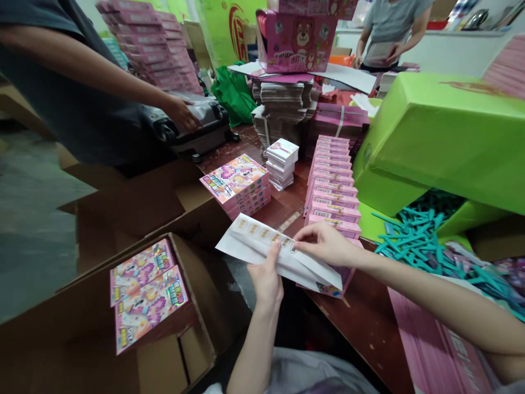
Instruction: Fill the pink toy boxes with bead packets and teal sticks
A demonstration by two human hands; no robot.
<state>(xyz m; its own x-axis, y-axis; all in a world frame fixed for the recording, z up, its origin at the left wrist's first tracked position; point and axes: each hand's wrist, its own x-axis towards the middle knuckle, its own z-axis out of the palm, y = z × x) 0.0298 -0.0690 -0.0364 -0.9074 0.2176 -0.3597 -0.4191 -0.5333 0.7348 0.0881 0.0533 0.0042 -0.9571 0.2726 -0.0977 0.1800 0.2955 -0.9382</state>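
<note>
My left hand [268, 276] grips a white sticker sheet [246, 241], its thumb pressed on top. A row of small gold-brown labels runs along the sheet's upper edge. At the right end of that row, my right hand [326, 243] pinches a label with thumb and forefinger; whether it has come off the backing I cannot tell. Beyond the sheet stands a long row of pink boxes [334, 189] on edge, the nearest partly hidden by the sheet and my right hand. A short stack of colourful printed boxes [235, 178] lies to the left of that row.
An open carton [197, 306] at the left holds two printed boxes [151, 295]. White cards [283, 153] are stacked on the dark red table [348, 323]. Teal plastic tools [422, 235] spill from a green box [443, 137]. Co-workers stand at left, near a suitcase [197, 120], and at back right.
</note>
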